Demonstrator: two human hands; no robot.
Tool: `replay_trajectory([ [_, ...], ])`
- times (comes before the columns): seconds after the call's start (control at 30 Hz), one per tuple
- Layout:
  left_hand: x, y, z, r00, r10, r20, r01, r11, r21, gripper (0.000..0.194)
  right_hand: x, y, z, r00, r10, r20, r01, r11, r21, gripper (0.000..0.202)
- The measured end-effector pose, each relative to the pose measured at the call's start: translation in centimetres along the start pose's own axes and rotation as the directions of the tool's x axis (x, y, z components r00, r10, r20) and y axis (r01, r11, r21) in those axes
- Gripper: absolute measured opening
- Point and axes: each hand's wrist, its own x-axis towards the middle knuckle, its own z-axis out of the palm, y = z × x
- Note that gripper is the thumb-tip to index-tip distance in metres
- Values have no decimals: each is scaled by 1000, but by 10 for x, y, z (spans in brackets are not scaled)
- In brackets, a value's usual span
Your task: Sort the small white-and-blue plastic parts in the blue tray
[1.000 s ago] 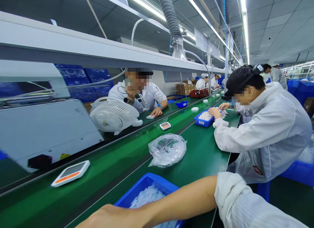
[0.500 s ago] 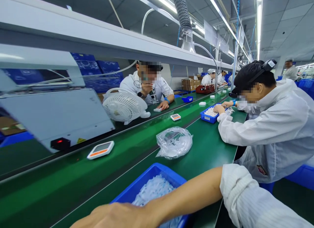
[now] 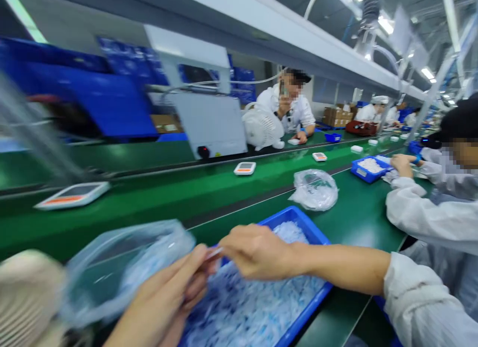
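Observation:
My left hand (image 3: pixel 175 282) and my right hand (image 3: pixel 257 250) meet above a blue bin (image 3: pixel 311 225). Both are closed in a pinch on one small whitish piece (image 3: pixel 214 253), blurred and mostly covered by the fingers. Under them, many small white and light-blue pieces (image 3: pixel 254 307) fill the bin. Beside my left hand, a clear plastic bag (image 3: pixel 93 257) lies open with similar pieces inside.
White devices with orange strips (image 3: pixel 74 195) (image 3: pixel 245 169) sit along the green conveyor belt (image 3: pixel 179 180). Another plastic bag (image 3: pixel 315 190) rests beyond the bin. At right, a co-worker's sleeve (image 3: pixel 421 210) reaches toward a smaller blue tray (image 3: pixel 368 173). A beige ribbed object (image 3: pixel 28 297) stands at lower left.
The view has swung left. My left hand has come into view, and my right hand has risen from the lower edge to meet it above the bin, with a small piece between them.

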Motion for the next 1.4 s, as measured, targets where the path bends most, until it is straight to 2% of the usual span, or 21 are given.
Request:
replay_trajectory([
  [0.03,-2,0,1,999,18,36,-17,999,-52,22,-2,1,0,998,13,-55,-11,999,36,14],
  [0.13,-4,0,6,992,129,7,-127,985,-116,29,-5,3,0,975,70,-209,-27,979,203,20],
  [0.2,-4,-2,7,981,189,31,-185,977,-102,26,-8,3,0,974,68,-215,-7,962,273,21],
  [0.33,-6,-5,7,970,223,102,-217,974,-61,19,-13,1,1,981,48,-189,8,958,286,19],
  [0.5,-7,-5,7,962,239,134,-237,971,-26,23,-16,-1,5,984,-11,-180,42,984,170,22],
  [0.63,-8,-4,6,960,215,178,-207,976,-62,26,-17,-4,8,977,-68,-201,80,996,49,26],
  [0.8,-9,-5,5,960,167,225,-151,985,-88,28,-19,-8,9,965,-132,-225,111,988,-104,32],
  [0.93,-10,-5,7,962,160,220,-147,986,-72,33,-18,-8,11,953,-185,-238,137,969,-204,35],
  [1.03,-10,-3,9,969,168,183,-153,984,-97,34,-16,-4,15,964,-167,-208,126,973,-194,36],
  [1.13,-7,-2,8,986,145,87,-125,971,-205,27,-16,4,21,985,-73,-157,52,989,-136,29],
  [1.23,-1,-3,6,998,69,-12,-69,943,-325,17,-17,7,25,1000,-4,-14,3,999,-32,23],
  [1.3,0,-3,5,997,50,-52,-65,932,-356,14,-18,4,26,992,-53,116,48,998,50,22],
  [1.4,-1,-2,5,995,73,-75,-95,923,-374,14,-19,-7,28,938,-202,280,160,973,167,21],
])
